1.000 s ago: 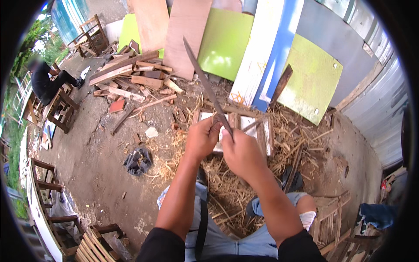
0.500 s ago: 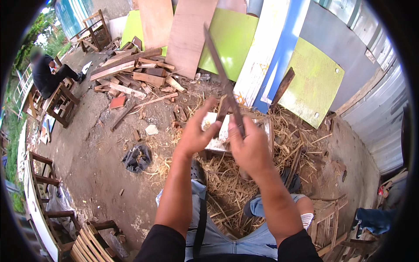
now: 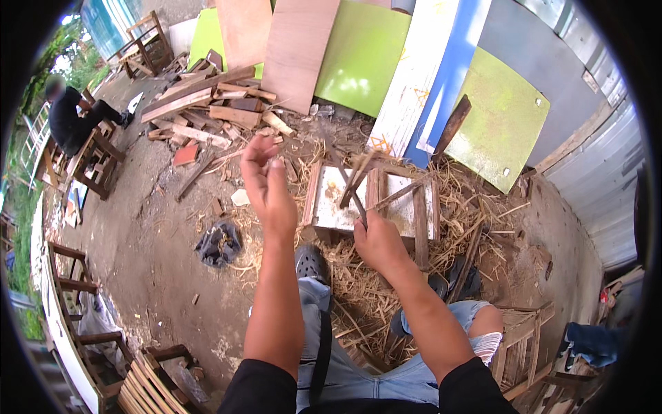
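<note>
My right hand (image 3: 381, 243) is closed around the near end of a machete (image 3: 356, 202), a long, dark, narrow blade that slants up and away to the left, its far part blurred. Raised to the left of it, my left hand (image 3: 267, 190) has loosely bent fingers and nothing visible in it. Just beyond the blade a short brown wood strip (image 3: 352, 190) stands tilted over a low white-topped wooden box (image 3: 329, 215); whether it touches the top I cannot tell. Brown wood bars cross the box, one thin stick lying slantwise on its right half.
Pale wood shavings (image 3: 358, 290) cover the ground around the box and my feet. A pile of wood offcuts (image 3: 207, 110) lies far left, before leaning panels (image 3: 362, 58). A black plastic bag (image 3: 218, 243) is on the ground. A person (image 3: 72, 117) sits at the left.
My left hand has moved left and away from the wood strip, which is out of its fingers. My right hand has lowered slightly with the machete, whose tip has dropped.
</note>
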Available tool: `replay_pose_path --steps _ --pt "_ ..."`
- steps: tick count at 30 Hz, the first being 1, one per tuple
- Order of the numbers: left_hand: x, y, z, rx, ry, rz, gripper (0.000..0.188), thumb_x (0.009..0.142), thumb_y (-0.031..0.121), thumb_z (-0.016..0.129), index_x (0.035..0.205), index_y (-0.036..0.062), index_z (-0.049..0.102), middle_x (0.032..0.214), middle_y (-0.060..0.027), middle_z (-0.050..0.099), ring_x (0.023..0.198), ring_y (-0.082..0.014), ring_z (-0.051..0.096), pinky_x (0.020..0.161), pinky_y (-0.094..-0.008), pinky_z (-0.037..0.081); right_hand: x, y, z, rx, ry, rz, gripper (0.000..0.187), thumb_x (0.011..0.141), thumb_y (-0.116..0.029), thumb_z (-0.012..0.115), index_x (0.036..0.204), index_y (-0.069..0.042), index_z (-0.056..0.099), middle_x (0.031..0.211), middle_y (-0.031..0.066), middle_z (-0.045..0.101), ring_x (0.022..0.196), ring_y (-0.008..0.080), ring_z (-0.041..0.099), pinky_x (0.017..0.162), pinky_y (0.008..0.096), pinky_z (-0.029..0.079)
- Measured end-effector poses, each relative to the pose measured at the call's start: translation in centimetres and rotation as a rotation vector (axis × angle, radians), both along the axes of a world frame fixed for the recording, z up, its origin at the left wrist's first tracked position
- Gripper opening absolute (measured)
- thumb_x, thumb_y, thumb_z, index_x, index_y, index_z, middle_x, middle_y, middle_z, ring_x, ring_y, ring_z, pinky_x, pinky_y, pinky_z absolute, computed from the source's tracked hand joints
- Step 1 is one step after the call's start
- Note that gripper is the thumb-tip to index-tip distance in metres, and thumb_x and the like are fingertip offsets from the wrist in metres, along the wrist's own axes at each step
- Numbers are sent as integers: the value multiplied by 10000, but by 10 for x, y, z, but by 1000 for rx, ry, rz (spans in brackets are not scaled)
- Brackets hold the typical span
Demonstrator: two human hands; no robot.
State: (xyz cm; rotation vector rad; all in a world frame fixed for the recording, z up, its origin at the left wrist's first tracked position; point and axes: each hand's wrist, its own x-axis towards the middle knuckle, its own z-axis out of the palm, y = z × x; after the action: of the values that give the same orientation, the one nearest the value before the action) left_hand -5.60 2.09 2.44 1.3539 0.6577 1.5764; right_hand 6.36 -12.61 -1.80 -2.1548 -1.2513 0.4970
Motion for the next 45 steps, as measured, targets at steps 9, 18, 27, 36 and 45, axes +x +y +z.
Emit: replay_pose_path --steps 9,18,27,36,45 --pt "27 -17 -1 23 343 -327 837 856 467 756 1459 23 382 1287 -161 624 1149 -264 580 998 -411 411 -18 13 -9 -127 -8 15 250 970 -194 539 967 53 575 856 297 668 816 482 659 752 535 525" --pt "17 0 4 93 -33 -179 720 1038 576 304 1525 48 261 1474 -188 451 1353 -279 441 1080 -407 343 -8 -9 19 243 123 -90 234 964 -194 573 910 32 553 753 273 644 733 481 641 639 540 492" --pt "30 -14 8 61 150 -366 762 1004 596 424 1492 22 313 1384 -200 536 1261 -284 540 1068 -410 389 -16 -11 -102 10 26 -60 266 953 -223 548 923 41 559 808 280 653 772 482 643 711 571 506" --pt "26 -3 -5 -237 22 -448 673 1073 517 184 1282 -22 529 1129 -176 675 1057 -268 651 937 -380 456 3 8 -69 -195 50 -8 328 963 -252 538 986 71 592 927 299 667 923 482 643 833 532 508" --pt "7 4 23 -62 18 -365 443 1048 323 507 1275 -51 576 1108 -164 689 1063 -208 637 966 -350 480 18 12 -28 -404 70 44 318 942 -244 572 990 65 625 964 304 672 957 457 653 855 520 512"
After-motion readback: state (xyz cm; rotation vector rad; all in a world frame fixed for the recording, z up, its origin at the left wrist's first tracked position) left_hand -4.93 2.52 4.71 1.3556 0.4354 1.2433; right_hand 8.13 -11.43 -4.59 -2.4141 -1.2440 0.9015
